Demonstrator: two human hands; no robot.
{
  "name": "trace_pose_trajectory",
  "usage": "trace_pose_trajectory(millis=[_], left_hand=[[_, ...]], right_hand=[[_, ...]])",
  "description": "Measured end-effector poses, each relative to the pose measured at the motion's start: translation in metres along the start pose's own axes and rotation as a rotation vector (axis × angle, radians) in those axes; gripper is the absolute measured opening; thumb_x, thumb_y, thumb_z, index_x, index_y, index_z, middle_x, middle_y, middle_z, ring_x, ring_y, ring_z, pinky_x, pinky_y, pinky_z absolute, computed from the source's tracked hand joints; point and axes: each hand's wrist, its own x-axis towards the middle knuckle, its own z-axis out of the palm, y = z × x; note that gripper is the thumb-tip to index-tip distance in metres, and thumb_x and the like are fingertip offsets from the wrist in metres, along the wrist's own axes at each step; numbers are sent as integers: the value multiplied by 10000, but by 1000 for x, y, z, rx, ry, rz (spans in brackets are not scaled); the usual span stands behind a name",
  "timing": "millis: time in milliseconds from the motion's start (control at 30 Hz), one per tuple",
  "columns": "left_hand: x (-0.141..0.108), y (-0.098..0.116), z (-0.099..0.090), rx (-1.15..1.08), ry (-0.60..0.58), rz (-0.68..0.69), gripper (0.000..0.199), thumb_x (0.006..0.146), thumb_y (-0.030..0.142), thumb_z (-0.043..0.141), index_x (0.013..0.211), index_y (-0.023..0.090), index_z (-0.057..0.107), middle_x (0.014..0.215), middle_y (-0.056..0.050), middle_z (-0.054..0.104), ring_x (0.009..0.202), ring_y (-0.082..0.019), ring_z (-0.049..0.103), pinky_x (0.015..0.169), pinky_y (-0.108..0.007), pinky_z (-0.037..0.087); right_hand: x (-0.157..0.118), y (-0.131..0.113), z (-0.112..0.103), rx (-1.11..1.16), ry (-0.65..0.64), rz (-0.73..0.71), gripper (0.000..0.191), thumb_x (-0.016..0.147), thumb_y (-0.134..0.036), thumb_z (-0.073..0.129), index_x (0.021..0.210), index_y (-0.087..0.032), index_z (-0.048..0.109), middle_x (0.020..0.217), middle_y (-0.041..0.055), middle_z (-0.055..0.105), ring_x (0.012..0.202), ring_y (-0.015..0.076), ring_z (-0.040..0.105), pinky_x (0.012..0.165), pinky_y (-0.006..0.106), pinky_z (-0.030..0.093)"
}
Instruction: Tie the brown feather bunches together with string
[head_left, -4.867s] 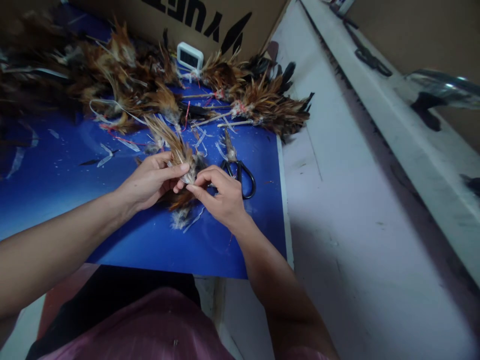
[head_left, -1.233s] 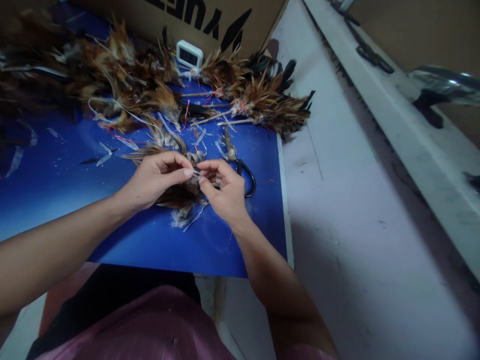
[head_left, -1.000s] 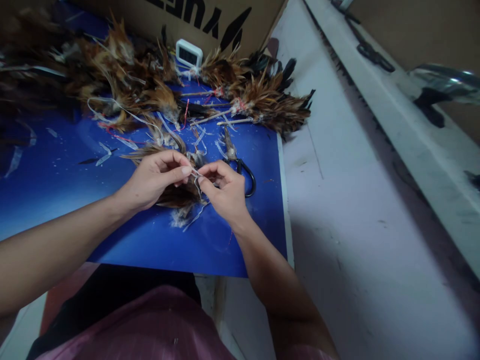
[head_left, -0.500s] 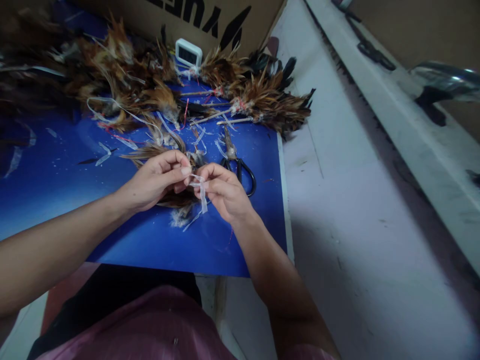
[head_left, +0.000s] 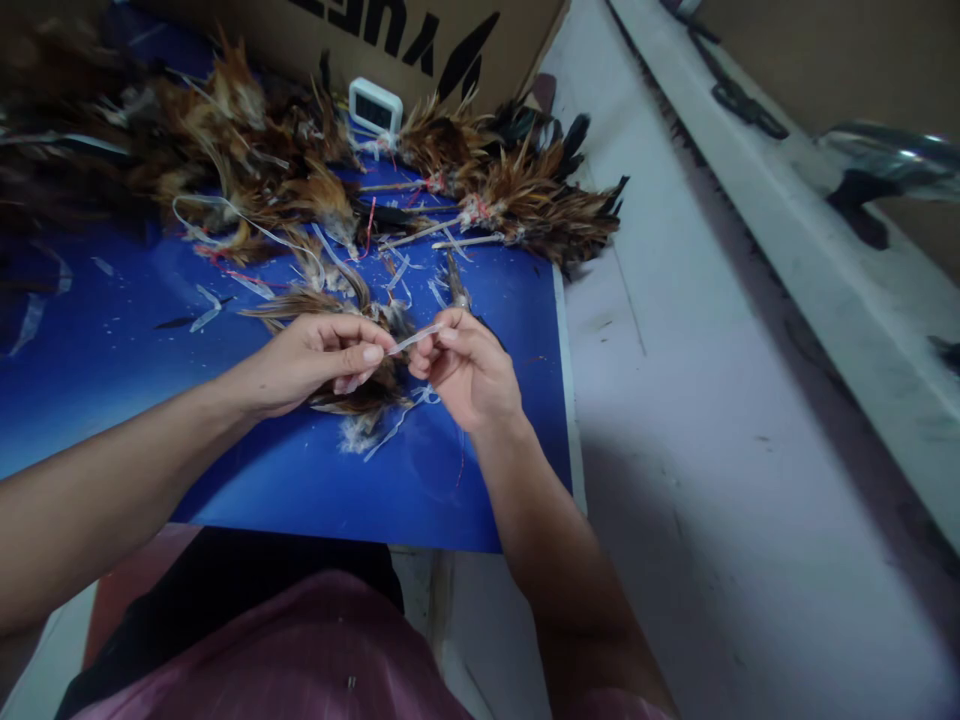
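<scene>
A thin strip of clear plastic [head_left: 415, 340] stretches between my two hands, above the blue tabletop. One end is pinched in the fingertips of my left hand [head_left: 319, 362], the other between the thumb and fingers of my right hand [head_left: 474, 368]. Just under and behind them lies a bundle of brown feathers [head_left: 375, 385], partly covered by my left hand. White fluff [head_left: 360, 435] and a looped strip of plastic [head_left: 394, 430] lie in front of it. Scissors [head_left: 456, 280] lie behind my right hand, which hides their handles.
Feather bundles on sticks [head_left: 525, 205] lie at the back right, with a heap of loose feathers [head_left: 240, 150] to the left. A small white digital device [head_left: 376, 106] stands before a cardboard box [head_left: 495, 20]. The wall [head_left: 645, 300] borders the table's right side.
My right hand has moved right and slightly up, drawing the plastic strip straight. Its fingers now cover the scissor handles. A looped strip shows on the table below. My left hand shifted slightly.
</scene>
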Motion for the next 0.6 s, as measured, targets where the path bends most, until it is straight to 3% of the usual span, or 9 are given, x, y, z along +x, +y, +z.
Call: trace_pose_trajectory(millis=[167, 300, 467, 600], left_hand=[[-1, 7, -3, 52, 17, -22, 246, 673, 412, 808, 698, 180, 730, 483, 3, 529, 383, -61, 408, 328, -183, 249], [-4, 15, -11, 9, 128, 7, 262, 671, 408, 820, 685, 178, 695, 491, 14, 530, 386, -44, 379, 337, -190, 198], [-3, 28, -29, -7, 414, 229, 201, 698, 330, 813, 721, 202, 660, 525, 43, 537, 432, -56, 412, 353, -211, 198], [4, 33, -38, 184, 705, 460, 136, 747, 247, 762, 719, 179, 647, 573, 51, 577, 427, -52, 425, 366, -241, 236]], right_hand=[[2, -3, -4, -56, 108, -70, 244, 680, -365, 669, 746, -235, 473, 687, -23, 638, 588, 124, 549, 547, 267, 442], [4, -1, -9, -96, 117, -92, 239, 723, -387, 632, 770, -243, 447, 739, -21, 645, 609, 124, 560, 567, 274, 447], [6, -1, -11, -137, 166, -138, 209, 733, -371, 620, 779, -240, 464, 760, -14, 650, 611, 115, 565, 556, 263, 441], [7, 2, -11, -246, 233, -188, 135, 736, -289, 628, 756, -225, 511, 717, -22, 637, 574, 91, 547, 546, 246, 433]])
